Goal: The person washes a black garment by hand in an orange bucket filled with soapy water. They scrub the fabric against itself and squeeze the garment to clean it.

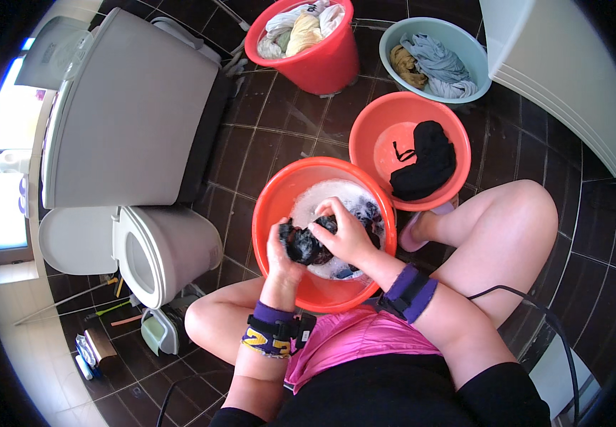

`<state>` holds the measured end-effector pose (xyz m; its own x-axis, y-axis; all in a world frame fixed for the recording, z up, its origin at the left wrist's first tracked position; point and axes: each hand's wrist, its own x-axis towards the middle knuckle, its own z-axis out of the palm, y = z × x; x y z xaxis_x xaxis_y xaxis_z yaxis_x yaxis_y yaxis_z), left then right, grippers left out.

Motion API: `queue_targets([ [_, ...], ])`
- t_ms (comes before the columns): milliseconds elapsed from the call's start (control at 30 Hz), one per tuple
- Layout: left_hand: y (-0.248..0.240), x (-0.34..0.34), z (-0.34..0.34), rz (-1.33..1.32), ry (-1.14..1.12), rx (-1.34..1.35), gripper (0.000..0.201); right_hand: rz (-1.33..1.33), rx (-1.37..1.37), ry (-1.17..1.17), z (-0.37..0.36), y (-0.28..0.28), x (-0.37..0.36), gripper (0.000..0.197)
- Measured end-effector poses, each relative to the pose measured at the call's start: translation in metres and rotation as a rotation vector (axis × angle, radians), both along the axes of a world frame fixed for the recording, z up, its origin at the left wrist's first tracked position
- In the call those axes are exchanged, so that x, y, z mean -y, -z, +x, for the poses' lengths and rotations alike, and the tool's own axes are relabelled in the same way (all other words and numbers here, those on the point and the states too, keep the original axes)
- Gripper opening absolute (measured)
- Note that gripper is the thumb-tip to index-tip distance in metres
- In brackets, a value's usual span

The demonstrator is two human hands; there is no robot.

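Over a red-orange basin [265, 269] of sudsy water [313, 193], both my hands grip a wet, dark piece of clothing [301, 244]. It is bunched up, with suds on it, and its exact kind does not show. My left hand [279, 256] cups it from the left, fingers closed round its edge. From the right, my right hand [346, 233] pinches its upper part with curled fingers. More dark cloth [367, 213] lies in the foam beneath and to the right of my hands, partly hidden by them.
A second red basin [386, 135] with a folded black garment [427, 162] stands just beyond. Farther back are a red bucket [322, 67] of light laundry and a pale blue basin [479, 60] of clothes. A toilet [173, 249] and a grey washing machine [130, 114] stand left.
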<state>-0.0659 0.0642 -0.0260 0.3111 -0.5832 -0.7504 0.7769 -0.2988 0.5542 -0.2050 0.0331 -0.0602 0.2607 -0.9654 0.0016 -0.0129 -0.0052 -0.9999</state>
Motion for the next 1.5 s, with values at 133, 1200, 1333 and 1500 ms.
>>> queue_targets([
  [133,0.005,-0.011,0.048,-0.333,-0.004,-0.11,0.029,0.356,0.266,-0.488,-0.009,0.031,0.006,0.051],
  [1200,0.056,-0.026,0.0,-0.175,-0.089,-0.436,0.029,-0.392,-0.536,-0.095,0.057,-0.045,-0.038,0.021],
  [1333,0.013,-0.019,0.003,-0.098,-0.151,-0.58,0.027,-0.033,-0.354,-0.043,0.038,-0.004,0.002,0.022],
  [1500,0.003,-0.021,0.027,-0.279,-0.043,-0.816,0.043,0.111,-0.179,-0.318,0.007,0.005,0.0,0.03],
])
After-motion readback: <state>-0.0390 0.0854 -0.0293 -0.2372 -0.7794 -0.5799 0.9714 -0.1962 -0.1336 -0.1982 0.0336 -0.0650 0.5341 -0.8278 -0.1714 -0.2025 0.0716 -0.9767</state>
